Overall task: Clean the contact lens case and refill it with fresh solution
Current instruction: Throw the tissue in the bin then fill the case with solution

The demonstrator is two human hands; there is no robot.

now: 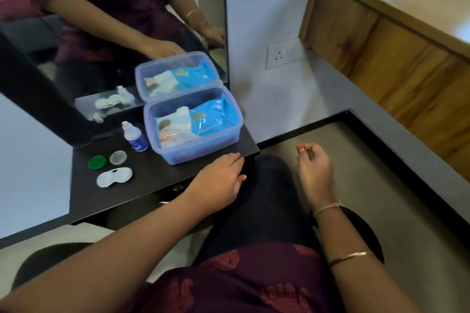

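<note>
The white contact lens case (114, 177) lies open on the black table (157, 180), its two wells uncovered. Beside it sit a green cap (97, 162) and a clear cap (118, 157). A small solution bottle (135, 137) with a white top and blue label stands upright behind the caps. My left hand (218, 180) rests flat on the table's front right edge, fingers apart, holding nothing. My right hand (314, 168) hovers off the table to the right above the floor, fingers loosely curled, with nothing visible in it.
A translucent blue plastic box (178, 157) holding a blue pack of wipes (203, 122) stands at the table's right end, just beyond my left hand. A mirror (101, 33) leans behind the table. A wall socket (282, 54) and wooden cabinet (381, 46) are to the right.
</note>
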